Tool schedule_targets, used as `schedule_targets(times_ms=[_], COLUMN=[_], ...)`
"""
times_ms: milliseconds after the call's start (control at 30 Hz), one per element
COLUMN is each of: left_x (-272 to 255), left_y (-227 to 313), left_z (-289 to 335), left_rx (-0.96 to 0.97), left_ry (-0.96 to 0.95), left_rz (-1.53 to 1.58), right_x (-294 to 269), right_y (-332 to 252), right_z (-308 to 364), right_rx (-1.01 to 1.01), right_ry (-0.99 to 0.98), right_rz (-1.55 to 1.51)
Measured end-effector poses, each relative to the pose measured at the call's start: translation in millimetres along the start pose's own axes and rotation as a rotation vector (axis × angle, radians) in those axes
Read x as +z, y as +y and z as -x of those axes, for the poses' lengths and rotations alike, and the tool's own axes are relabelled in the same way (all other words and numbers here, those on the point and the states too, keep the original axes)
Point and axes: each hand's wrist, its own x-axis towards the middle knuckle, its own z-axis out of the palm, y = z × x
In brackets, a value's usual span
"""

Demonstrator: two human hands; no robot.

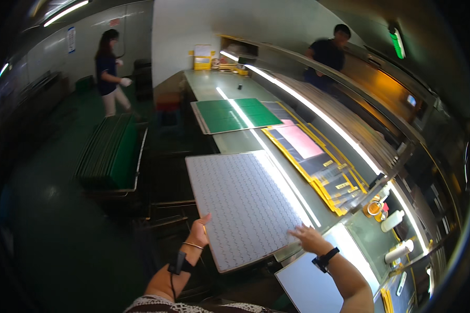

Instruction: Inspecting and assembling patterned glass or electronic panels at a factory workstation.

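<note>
One white patterned panel [243, 206] at frame centre, lying flat on the bench edge [230, 141], long axis running lower right to upper left. Left hand [199, 233] gripping its near-left edge; right hand [309, 238] pressed open on its lower-right corner. Beyond: one green mat [235, 115], stacked yellow-edged sheets [318, 161]. Two white bottles [397, 235] at right.

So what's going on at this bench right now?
A person stands at a long workbench and handles a large white patterned panel. The left hand grips its near left edge; the right hand lies flat on its near right corner. The panel rests on the bench, overhanging the edge. Farther along lie a green mat and yellow-edged dark sheets. A rack of green boards stands to the left. Two other people are in the background.
</note>
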Motion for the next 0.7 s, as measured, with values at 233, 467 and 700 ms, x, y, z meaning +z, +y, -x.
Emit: schedule_targets(times_ms=[233, 467, 700], left_x=[-17.9, -7.8, 10.2], left_y=[-46.5, -49.2, -56.8], left_z=[10.3, 21.7, 23.6], left_rx=[0.123, 0.125, 0.267], left_ry=[-0.021, -0.106, -0.062], left_rz=[0.100, 0.156, 0.017], right_x=[-19.0, -5.9, 24.4], right_y=[-173.4, -206.0, -197.6], right_z=[-27.1, -21.7, -18.8], right_rx=[-0.244, -0.164, -0.156], right_ry=[0.215, 0.243, 0.349], right_rz=[-0.311, -0.272, -0.124])
